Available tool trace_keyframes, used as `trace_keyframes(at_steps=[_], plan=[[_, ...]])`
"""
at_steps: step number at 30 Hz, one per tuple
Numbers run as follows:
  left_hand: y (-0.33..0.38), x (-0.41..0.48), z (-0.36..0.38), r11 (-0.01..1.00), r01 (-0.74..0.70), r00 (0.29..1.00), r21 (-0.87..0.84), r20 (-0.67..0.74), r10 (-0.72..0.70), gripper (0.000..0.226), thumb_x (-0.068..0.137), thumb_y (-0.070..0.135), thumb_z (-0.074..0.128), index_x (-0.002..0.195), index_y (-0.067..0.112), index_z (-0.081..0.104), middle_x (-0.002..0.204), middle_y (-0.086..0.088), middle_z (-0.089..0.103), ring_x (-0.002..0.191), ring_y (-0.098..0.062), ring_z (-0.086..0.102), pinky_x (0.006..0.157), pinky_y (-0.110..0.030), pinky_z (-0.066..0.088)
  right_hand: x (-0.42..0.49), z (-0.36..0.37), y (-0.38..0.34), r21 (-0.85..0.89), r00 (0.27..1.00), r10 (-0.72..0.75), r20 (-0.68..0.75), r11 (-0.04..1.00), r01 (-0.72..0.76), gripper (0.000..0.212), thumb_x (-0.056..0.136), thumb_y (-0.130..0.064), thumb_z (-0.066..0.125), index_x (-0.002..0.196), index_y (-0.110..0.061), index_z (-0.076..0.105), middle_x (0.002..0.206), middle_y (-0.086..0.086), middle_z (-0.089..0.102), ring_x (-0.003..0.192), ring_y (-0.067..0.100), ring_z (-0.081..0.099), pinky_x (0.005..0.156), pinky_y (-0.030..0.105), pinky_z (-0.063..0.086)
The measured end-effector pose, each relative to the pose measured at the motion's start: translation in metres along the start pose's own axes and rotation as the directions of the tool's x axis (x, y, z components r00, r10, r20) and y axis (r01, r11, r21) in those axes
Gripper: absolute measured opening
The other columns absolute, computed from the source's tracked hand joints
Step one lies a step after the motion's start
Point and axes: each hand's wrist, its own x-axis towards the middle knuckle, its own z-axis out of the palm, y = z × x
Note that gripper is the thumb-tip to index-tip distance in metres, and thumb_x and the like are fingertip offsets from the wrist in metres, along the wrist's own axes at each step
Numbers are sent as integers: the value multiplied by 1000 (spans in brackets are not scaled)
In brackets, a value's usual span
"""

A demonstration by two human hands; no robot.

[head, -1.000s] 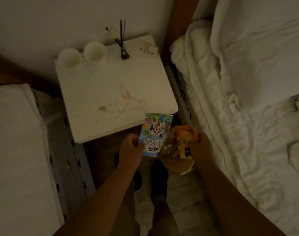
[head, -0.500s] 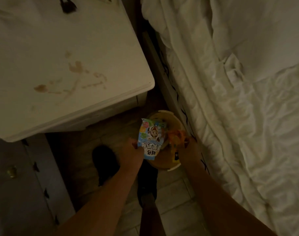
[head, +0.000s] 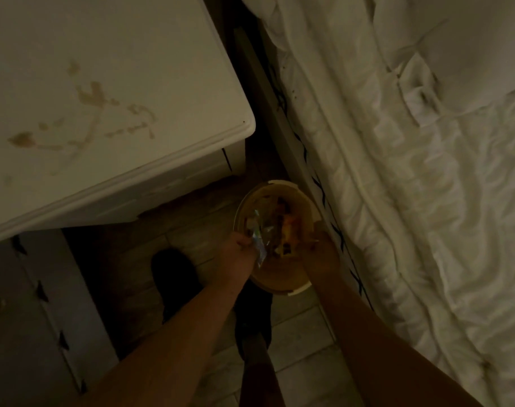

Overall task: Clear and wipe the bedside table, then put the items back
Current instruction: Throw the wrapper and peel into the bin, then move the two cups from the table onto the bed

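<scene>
Two hands: both reach down over the floor bin (head: 279, 284)
Left hand (head: 238, 254): grip pinched on blue snack packet (head: 257, 239) — blurred
Right hand (head: 322, 255): grip closed on orange wrapper (head: 288, 227) — arm extended

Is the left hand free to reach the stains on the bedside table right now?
Probably not yet: the left hand is down over the bin, gripping a wrapper. Nothing covers the stains on the table themselves.

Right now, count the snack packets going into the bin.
2, both over the round tan wastebasket on the floor: a shiny blue-and-white packet in the left hand, an orange packet at the right hand. Others may lie hidden inside.
</scene>
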Motion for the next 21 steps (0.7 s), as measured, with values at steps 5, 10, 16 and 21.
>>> trace_keyframes(at_steps=[5,10,16,21], plan=[[25,-19,-24,999,-42,999,-5,16,42,10,86,18,64,82,27,61,88,-2,67,83,-21,67,76,-42,59,-22,-16,-28,-10,994,-69,82,997,70,23,92,-15,58,115,-17,59,108,9,63,85,16,58,73,32,47],[66,-52,-61,982,-180,983,62,-32,182,11,87,19,64,81,27,59,84,0,66,75,-19,67,68,-39,57,-51,-28,-76,-35,978,-188,92,981,192,17,91,-28,61,107,-25,60,102,-3,63,87,15,62,71,35,54],[115,-98,-140,929,-325,927,176,-133,350,5,88,24,65,87,24,60,84,6,61,76,-5,57,56,-17,37,-99,-48,-159,-118,915,-386,121,909,399,1,91,-38,56,90,-37,57,85,-7,63,75,14,64,63,31,52],[139,-139,-224,893,-408,858,189,-255,446,8,87,27,66,87,29,59,81,16,62,73,3,59,53,-7,38,-146,-55,-241,-161,826,-525,206,814,558,3,94,-30,57,94,-29,60,77,-6,63,69,16,64,58,28,53]])
